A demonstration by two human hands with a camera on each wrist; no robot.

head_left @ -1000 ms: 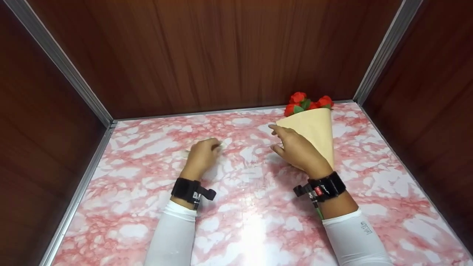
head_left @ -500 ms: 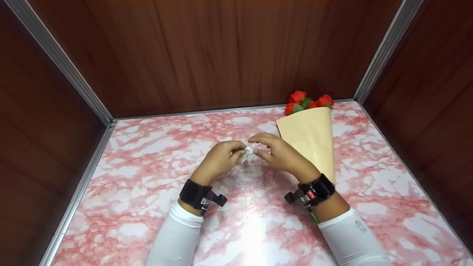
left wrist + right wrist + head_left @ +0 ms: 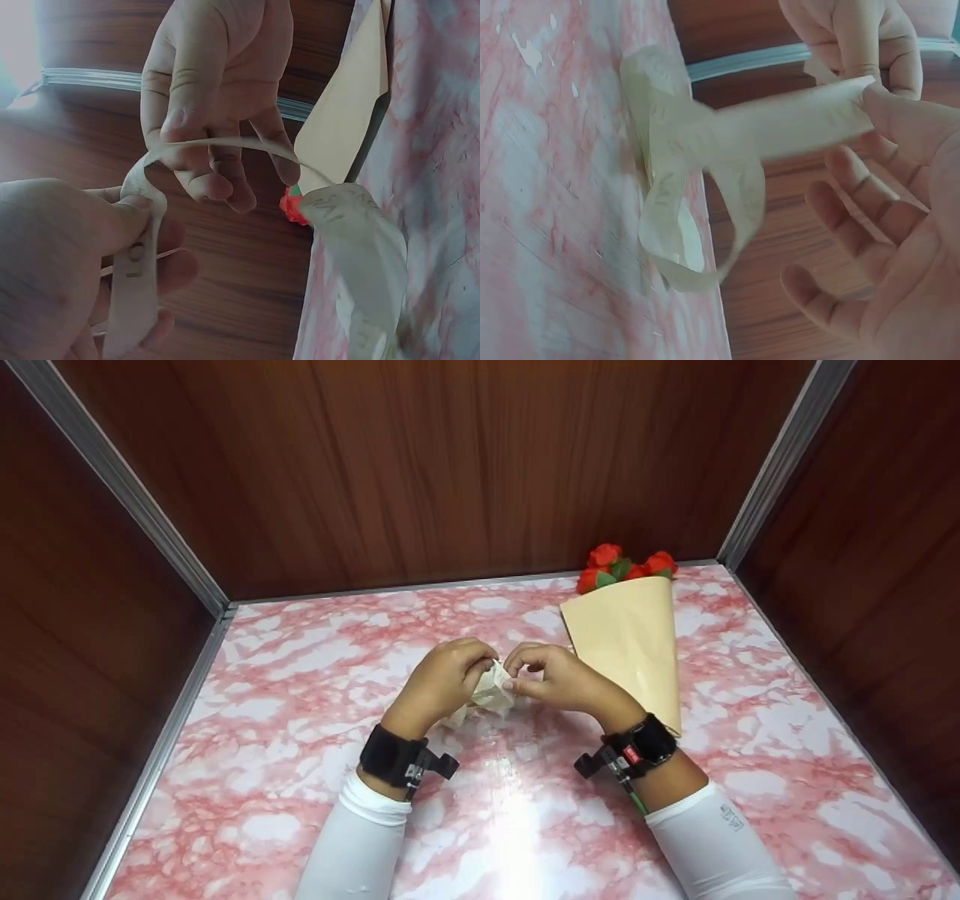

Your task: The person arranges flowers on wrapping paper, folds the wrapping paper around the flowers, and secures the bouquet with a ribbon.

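A cream ribbon [image 3: 491, 691] with printed marks is stretched between both hands above the table. My left hand [image 3: 442, 679] pinches it between thumb and fingers; in the left wrist view a strip of ribbon [image 3: 136, 277] runs down past that thumb. Close beside it, my right hand [image 3: 566, 679] pinches another part of the ribbon with thumb and forefinger, its other fingers loosely bent. In the right wrist view, loops of the same ribbon [image 3: 656, 217] hang down near the tabletop. How much ribbon lies behind the left hand is partly hidden in the head view.
Right of the hands lies a bouquet of red roses [image 3: 604, 556] in a tan paper cone [image 3: 630, 649], near the back edge. The table [image 3: 270, 780] has a pink-and-white marbled top. Dark wood panels [image 3: 420, 472] with metal edging enclose the back and sides.
My left hand has moved right from the tabletop, bringing up the ribbon. My right hand has moved left from beside the bouquet and now pinches the ribbon, which is more spread out.
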